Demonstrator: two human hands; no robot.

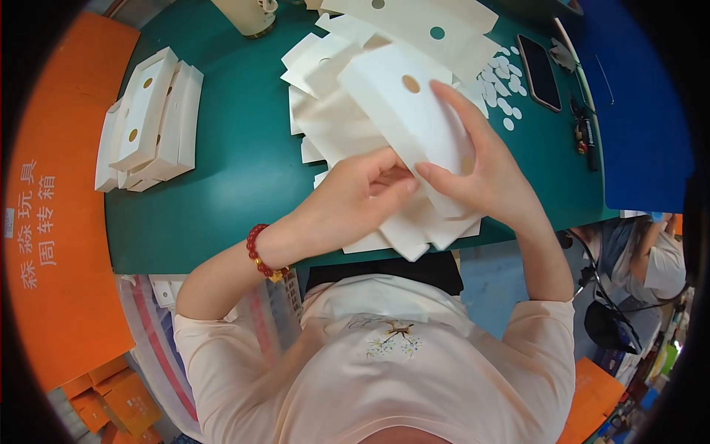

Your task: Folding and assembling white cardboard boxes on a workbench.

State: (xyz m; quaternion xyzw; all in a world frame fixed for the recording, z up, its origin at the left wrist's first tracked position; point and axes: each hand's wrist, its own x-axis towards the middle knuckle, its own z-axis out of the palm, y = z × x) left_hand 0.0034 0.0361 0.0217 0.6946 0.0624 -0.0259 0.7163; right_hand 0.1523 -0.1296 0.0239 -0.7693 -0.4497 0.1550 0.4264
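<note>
A long white cardboard box [403,103] with round holes in its face is tilted above the near middle of the table. My right hand [488,163] grips its right side, thumb on the near part and fingers stretched along the edge. My left hand [373,189] is closed at the box's lower left edge, its fingers curled and partly hidden behind the card. Beneath both hands lies a loose pile of flat white card blanks [333,122], some with round holes.
Folded white boxes [148,118] are stacked at the left of the green table [237,148]. Small white discs [503,85], a phone [540,72] and a black pen [589,140] lie at the right. A cup [248,15] stands at the back. An orange crate [59,222] borders the left.
</note>
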